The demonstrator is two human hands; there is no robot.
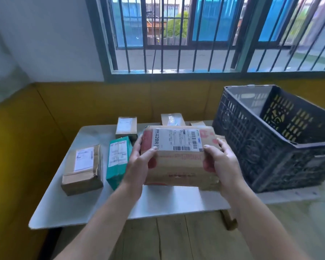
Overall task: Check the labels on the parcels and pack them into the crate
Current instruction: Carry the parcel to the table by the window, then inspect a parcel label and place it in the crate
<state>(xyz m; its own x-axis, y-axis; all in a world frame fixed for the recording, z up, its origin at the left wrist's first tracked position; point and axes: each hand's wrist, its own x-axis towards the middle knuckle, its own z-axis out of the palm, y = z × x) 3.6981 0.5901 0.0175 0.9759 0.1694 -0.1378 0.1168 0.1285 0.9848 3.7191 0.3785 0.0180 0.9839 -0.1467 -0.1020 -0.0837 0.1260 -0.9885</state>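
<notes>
Left hand (139, 163) and right hand (222, 162) grip a labelled parcel (178, 166) beside the black crate (242, 139).

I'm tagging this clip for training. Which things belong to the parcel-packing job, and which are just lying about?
Job: labelled cardboard parcel; left hand and right hand holding it; teal parcel; taped brown parcel; small rear parcel; black plastic crate.
Surroundings: white table; barred window; yellow wall.

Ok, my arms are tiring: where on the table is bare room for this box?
Bare: the table along its near edge, under the box, between the teal parcel and the crate; also its far-left corner. Crowded: the left side and back, with parcels.
</notes>
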